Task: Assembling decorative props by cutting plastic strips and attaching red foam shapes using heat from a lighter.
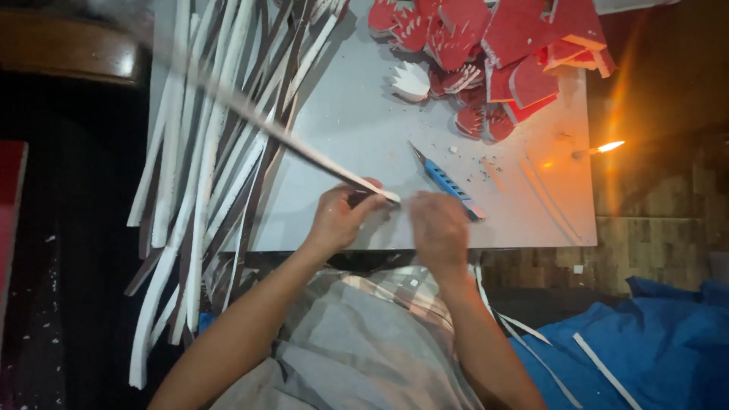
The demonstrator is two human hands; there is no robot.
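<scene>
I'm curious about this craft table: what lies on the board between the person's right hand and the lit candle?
In the head view, a blue utility knife lies beside the right hand; toward the candle, only small scraps on the grey board.

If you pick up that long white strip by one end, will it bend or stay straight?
Probably fairly stiff and light: the long strip, pinched by the left hand, juts out straight. It might droop some; loose strips overhanging the board curve slightly. Being thin, it could snap.
</scene>
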